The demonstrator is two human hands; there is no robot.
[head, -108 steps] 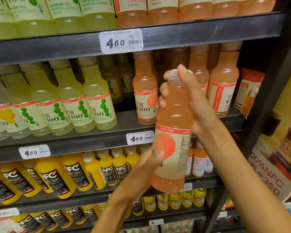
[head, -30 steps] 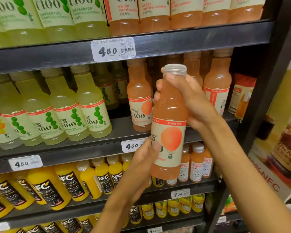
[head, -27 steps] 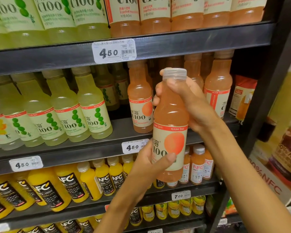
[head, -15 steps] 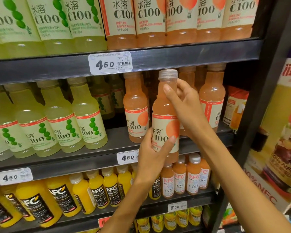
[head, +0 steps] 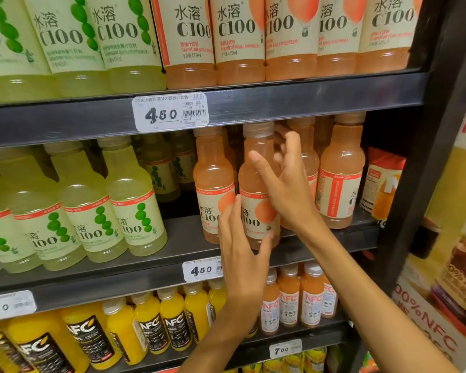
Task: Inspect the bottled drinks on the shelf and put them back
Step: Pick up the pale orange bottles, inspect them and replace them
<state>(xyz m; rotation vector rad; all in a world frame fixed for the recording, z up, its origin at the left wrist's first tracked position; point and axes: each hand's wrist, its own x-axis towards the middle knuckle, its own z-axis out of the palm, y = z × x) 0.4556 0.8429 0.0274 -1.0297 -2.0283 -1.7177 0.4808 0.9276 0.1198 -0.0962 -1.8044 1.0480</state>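
Standing on the middle shelf (head: 172, 246), the grapefruit bottle (head: 257, 189) fills the gap between its pink neighbours, label turned outward so it faces shoppers like the rest of the row. Left of it, the left hand (head: 244, 254) has straight, spread fingers (head: 233, 211) touching the label, seemingly steadying it. To the right, the right hand (head: 287, 184) is loose and spread around the neck, pinching nothing. Half a second ago both hands gripped the bottle in front of the shelf; now it sits in place.
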